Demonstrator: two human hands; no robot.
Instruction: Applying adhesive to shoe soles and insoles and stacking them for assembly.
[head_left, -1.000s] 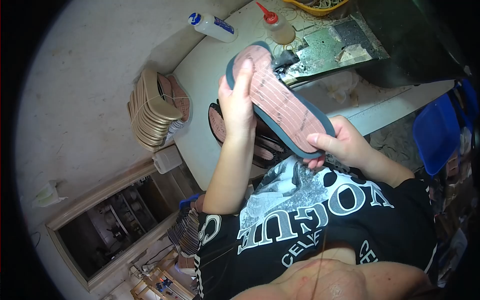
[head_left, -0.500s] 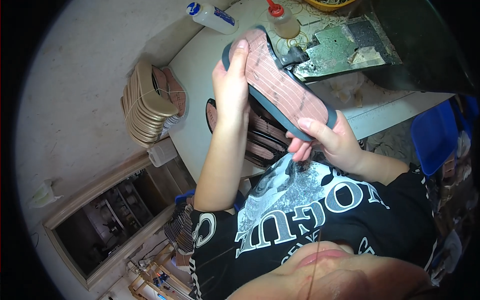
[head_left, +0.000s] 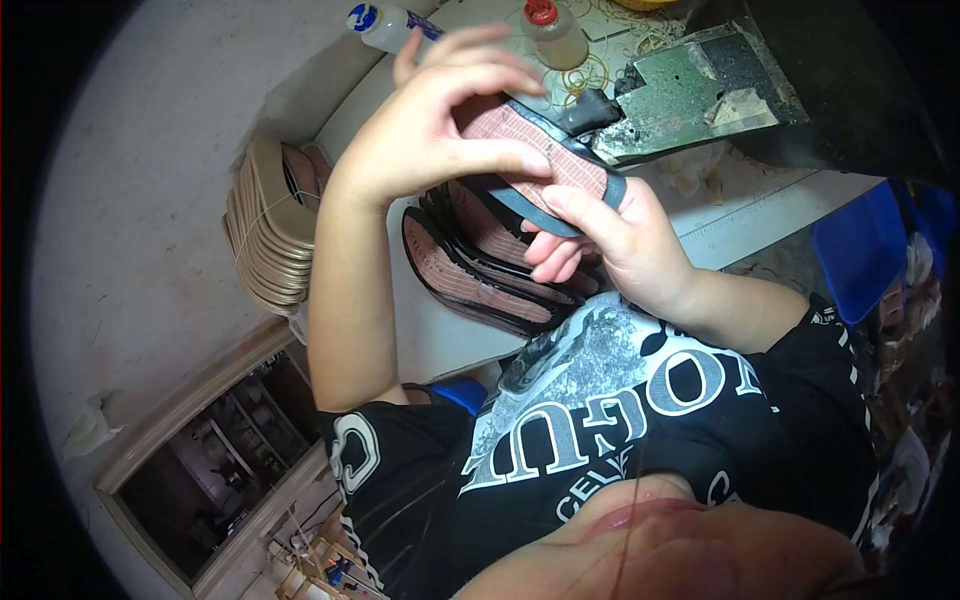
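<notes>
My right hand (head_left: 640, 240) grips the near end of a pink-brown striped insole (head_left: 515, 128) with a dark rim, its thumb on top and fingers curled beneath. Over the far end is my left hand (head_left: 415, 135), its fingers raised, spread and slightly blurred. The left thumb lies across the insole's top, close to the right thumb. That hand hides the insole's far end. Below the hands, several similar dark-edged insoles (head_left: 450, 270) lie bunched on the white table (head_left: 435, 330).
A green metal plate (head_left: 690, 85) with a dark clamp-like piece stands beyond the insole. Behind are a red-capped bottle (head_left: 555, 45) and a blue-capped white bottle (head_left: 375, 28). Tied beige soles (head_left: 265, 230) stack by the wall. A blue plastic bin (head_left: 860, 255) sits at right.
My left hand has loosened from the insole's far end and its fingers have lifted and spread. The insole has shifted left and toward me, still in my right hand.
</notes>
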